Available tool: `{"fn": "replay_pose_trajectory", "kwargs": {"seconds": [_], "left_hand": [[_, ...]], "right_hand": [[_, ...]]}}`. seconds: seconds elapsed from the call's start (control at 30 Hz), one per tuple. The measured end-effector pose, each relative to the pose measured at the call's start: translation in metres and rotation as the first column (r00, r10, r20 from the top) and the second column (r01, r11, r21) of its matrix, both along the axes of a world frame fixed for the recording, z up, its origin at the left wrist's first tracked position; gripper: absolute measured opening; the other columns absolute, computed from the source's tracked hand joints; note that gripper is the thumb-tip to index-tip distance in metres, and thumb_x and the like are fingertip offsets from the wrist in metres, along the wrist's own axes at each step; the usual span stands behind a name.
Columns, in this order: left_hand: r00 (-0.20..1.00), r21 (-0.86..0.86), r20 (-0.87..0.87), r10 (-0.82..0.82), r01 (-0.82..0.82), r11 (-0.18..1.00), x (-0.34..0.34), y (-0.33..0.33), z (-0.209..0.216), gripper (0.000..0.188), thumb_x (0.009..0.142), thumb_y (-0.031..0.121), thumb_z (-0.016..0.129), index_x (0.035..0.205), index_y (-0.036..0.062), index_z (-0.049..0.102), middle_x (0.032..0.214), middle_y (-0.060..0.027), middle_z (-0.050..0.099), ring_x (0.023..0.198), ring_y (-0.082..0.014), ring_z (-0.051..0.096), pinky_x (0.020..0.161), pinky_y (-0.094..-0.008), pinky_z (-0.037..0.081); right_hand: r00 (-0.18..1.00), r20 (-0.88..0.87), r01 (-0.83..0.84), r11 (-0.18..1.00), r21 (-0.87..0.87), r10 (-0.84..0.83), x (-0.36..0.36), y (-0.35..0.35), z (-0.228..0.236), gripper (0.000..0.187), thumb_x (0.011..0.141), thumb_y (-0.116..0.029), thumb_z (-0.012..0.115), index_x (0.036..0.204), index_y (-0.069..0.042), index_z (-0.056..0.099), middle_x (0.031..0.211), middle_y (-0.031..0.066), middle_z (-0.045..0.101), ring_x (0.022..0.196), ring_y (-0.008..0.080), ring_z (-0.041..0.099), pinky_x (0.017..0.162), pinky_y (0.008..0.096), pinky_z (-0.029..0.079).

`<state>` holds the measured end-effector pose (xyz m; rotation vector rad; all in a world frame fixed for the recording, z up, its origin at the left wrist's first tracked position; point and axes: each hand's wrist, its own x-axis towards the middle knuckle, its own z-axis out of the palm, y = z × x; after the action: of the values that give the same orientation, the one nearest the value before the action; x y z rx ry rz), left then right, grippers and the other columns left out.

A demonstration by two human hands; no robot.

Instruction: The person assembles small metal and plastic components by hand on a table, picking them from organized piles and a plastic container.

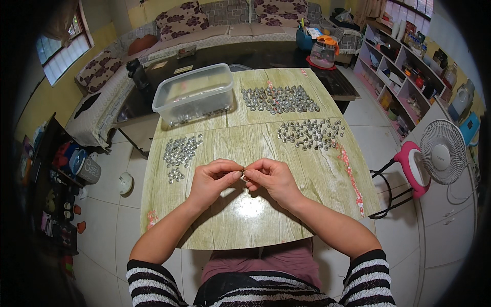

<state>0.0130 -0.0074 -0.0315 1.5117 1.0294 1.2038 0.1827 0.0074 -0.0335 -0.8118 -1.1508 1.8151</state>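
pale green wood-grain covers the table point(225, 135), and above it the left hand point(217, 176) and right hand point(271, 178) meet, both pinching a tiny, partly hidden piece point(243, 171) between thumbs and fingertips. shiny bits point(181, 153) lie left, two groups of grey studs point(280, 99) right, a clear tub point(197, 98) behind. lettering marks the grey bucket point(90, 171); the fan point(441, 153) has a small hub label.

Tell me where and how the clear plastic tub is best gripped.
Likely by the rim at its two short ends, left hand from the left, right hand from the right: the tub stands upright and that rim juts outward.
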Motion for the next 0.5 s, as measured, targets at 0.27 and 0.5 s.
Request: {"fn": "replay_pose_trajectory", "kwargs": {"seconds": [0.27, 0.5], "left_hand": [[0.977, -0.079, 0.21, -0.033, 0.051, 0.996, 0.0072, -0.0017, 0.004, 0.025, 0.073, -0.002, 0.058, 0.097, -0.0024, 0.051, 0.087, -0.0081, 0.056, 0.078, -0.0131, 0.055, 0.071, -0.0249, 0.048], [0.979, -0.015, 0.196, -0.061, 0.065, 0.998, 0.0052, -0.0018, 0.0003, 0.018, 0.072, -0.003, 0.057, 0.09, -0.0012, 0.052, 0.083, -0.006, 0.056, 0.077, -0.0128, 0.055, 0.07, -0.0254, 0.048]], "right_hand": [[1.0, -0.026, 0.005, 0.997, -0.074, -0.006, 0.0042, 0.0029, -0.001, 0.011, 0.078, -0.009, 0.055, 0.084, 0.001, 0.054, 0.068, 0.0054, 0.057, 0.055, 0.0078, 0.054, 0.045, 0.0177, 0.044], [0.998, -0.063, -0.028, 0.995, -0.098, 0.022, 0.0037, 0.0035, -0.0023, 0.014, 0.078, -0.006, 0.054, 0.088, 0.004, 0.052, 0.073, 0.0091, 0.057, 0.06, 0.0112, 0.056, 0.053, 0.0212, 0.048]]}}
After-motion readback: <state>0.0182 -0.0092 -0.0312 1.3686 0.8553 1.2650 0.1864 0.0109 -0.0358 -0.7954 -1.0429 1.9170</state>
